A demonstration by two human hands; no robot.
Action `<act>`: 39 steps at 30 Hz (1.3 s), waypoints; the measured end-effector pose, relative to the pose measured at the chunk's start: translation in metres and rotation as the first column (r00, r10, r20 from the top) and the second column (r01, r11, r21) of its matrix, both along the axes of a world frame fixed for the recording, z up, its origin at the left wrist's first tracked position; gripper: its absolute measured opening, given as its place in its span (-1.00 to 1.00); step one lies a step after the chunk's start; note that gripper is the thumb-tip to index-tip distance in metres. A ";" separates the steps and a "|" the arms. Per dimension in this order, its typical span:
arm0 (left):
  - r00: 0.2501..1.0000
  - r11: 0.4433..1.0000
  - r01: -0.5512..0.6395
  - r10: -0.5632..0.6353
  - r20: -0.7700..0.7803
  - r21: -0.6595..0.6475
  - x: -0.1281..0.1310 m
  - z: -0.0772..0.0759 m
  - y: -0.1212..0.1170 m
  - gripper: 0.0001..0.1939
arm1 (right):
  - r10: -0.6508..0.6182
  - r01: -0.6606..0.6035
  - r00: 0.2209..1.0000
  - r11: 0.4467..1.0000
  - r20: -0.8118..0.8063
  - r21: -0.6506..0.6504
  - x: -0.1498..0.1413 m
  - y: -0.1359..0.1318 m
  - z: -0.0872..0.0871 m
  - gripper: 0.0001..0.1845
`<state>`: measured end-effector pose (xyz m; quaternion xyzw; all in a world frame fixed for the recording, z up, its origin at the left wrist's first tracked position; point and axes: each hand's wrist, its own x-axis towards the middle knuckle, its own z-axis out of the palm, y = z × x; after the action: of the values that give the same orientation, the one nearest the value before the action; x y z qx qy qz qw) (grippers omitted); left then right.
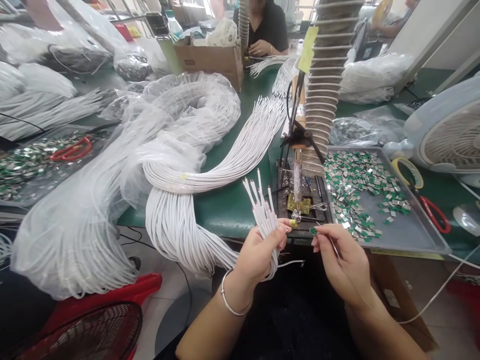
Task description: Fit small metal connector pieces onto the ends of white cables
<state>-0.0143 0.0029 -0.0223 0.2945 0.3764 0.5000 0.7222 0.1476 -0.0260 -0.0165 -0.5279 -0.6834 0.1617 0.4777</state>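
My left hand [258, 255] grips a bundle of white cables [264, 215], whose stripped ends fan upward. A long hank of the same cable [176, 225] runs from the bundle across the green bench mat [228, 205]. My right hand [341, 260] pinches a small green circuit board [313, 230] at its fingertips, just off the bench's front edge. A thin metal shaft [333, 246] also shows at those fingers, but I cannot tell what it is. Next to the hands stands a soldering jig [298, 202] with a brass plate.
A ribbed extraction hose [322, 85] rises behind the jig. To the right, a metal tray [423, 235] holds several small green boards, near red-handled scissors [435, 215] and a tape roll [408, 172]. A fan [450, 135] stands further right. A co-worker [264, 30] sits beyond a cardboard box [210, 60].
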 end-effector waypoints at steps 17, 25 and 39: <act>0.999 0.998 0.046 -0.045 -0.014 0.042 -0.004 -0.002 -0.001 -0.71 | -0.007 0.007 1.000 1.000 -0.030 -0.028 -0.007 0.000 -0.002 -0.83; 0.999 0.999 0.044 -0.045 0.024 0.020 0.000 -0.004 0.000 -0.77 | -0.006 0.004 0.998 0.999 -0.056 -0.032 -0.009 0.002 -0.002 -0.86; 0.999 0.999 0.042 -0.042 0.016 0.003 0.006 -0.001 -0.002 -0.69 | 0.003 -0.003 0.999 1.000 -0.047 0.013 -0.022 0.010 0.004 -0.87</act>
<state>-0.0085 0.0007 -0.0229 0.2993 0.3634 0.4877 0.7352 0.1259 -0.0162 -0.0123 -0.5199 -0.6738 0.1702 0.4967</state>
